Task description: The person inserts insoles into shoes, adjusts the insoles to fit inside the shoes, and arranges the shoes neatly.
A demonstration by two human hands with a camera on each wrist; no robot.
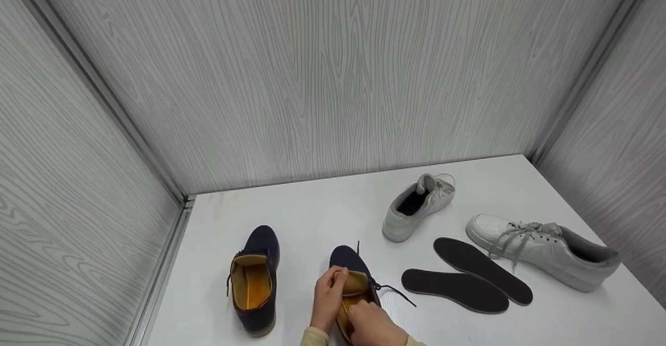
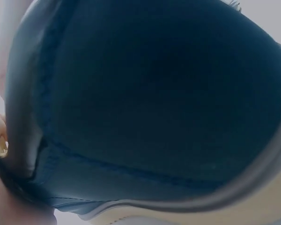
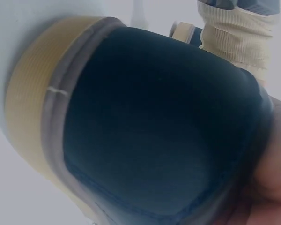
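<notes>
A navy lace-up shoe (image 1: pixel 345 256) with a tan lining stands upright at the front middle of the table, toe pointing away. My left hand (image 1: pixel 328 295) grips its left side by the tongue, thumb over the tan tongue (image 1: pixel 355 282). With bent knuckles, my right hand (image 1: pixel 375 326) reaches into the shoe's opening toward the heel; its fingertips are hidden inside, so I cannot tell what they hold. Dark upper (image 2: pixel 159 93) fills the left wrist view. In the right wrist view the shoe's side (image 3: pixel 154 108) and pale sole (image 3: pixel 42 93) show, with fingers at its collar.
The matching navy shoe (image 1: pixel 263 242) stands to the left. Two black insoles (image 1: pixel 458 289) lie overlapping on the right. Behind them are a white sneaker (image 1: pixel 403 226) and another white sneaker (image 1: pixel 546 252) on the far right. Wood-grain panels (image 1: pixel 333 75) enclose the white table (image 1: pixel 312 205).
</notes>
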